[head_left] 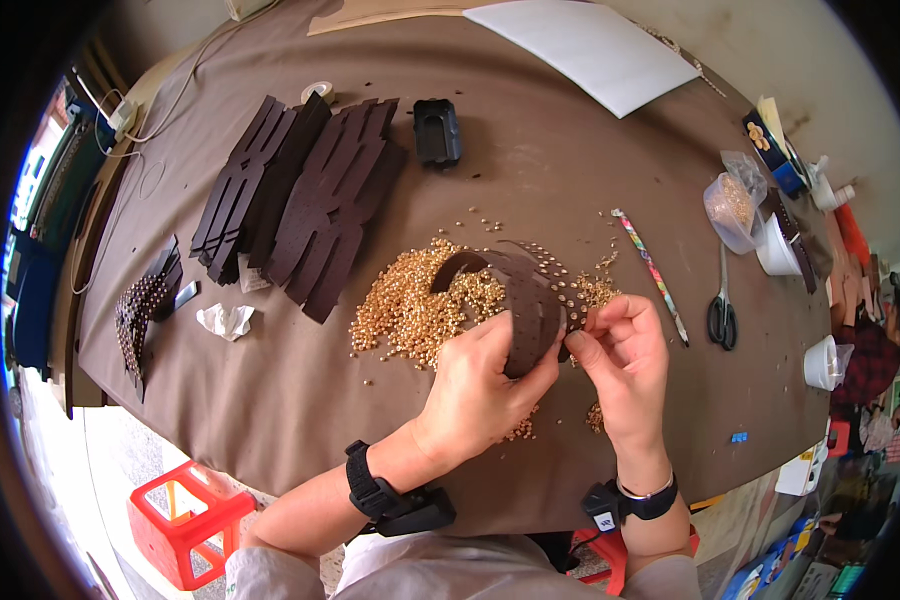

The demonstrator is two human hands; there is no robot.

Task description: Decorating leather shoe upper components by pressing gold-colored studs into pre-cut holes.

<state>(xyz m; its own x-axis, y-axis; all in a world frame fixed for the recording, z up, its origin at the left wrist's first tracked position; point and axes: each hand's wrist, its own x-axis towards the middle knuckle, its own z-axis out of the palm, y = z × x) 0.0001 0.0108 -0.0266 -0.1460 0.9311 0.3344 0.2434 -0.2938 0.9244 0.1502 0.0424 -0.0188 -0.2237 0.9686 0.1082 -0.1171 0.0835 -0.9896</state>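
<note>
My left hand [478, 388] grips a curled dark brown leather piece [533, 318] cut into strips, with rows of gold studs along its far right side. At its right edge, my right hand [625, 368] pinches with thumb and forefinger. Whatever sits between those fingertips is too small to make out. Beyond my left hand lies a heap of small gold studs [400, 308], partly behind the leather. A smaller scatter of studs [597, 290] lies beyond my right hand.
Flat cut leather pieces [335, 200] and a black tray [437, 133] lie farther off. A studded piece [140, 325] and crumpled paper [226, 321] are at left. At right are a patterned stick [652, 275], scissors [722, 315] and a plastic tub [732, 212]. A red stool [185, 520] stands below left.
</note>
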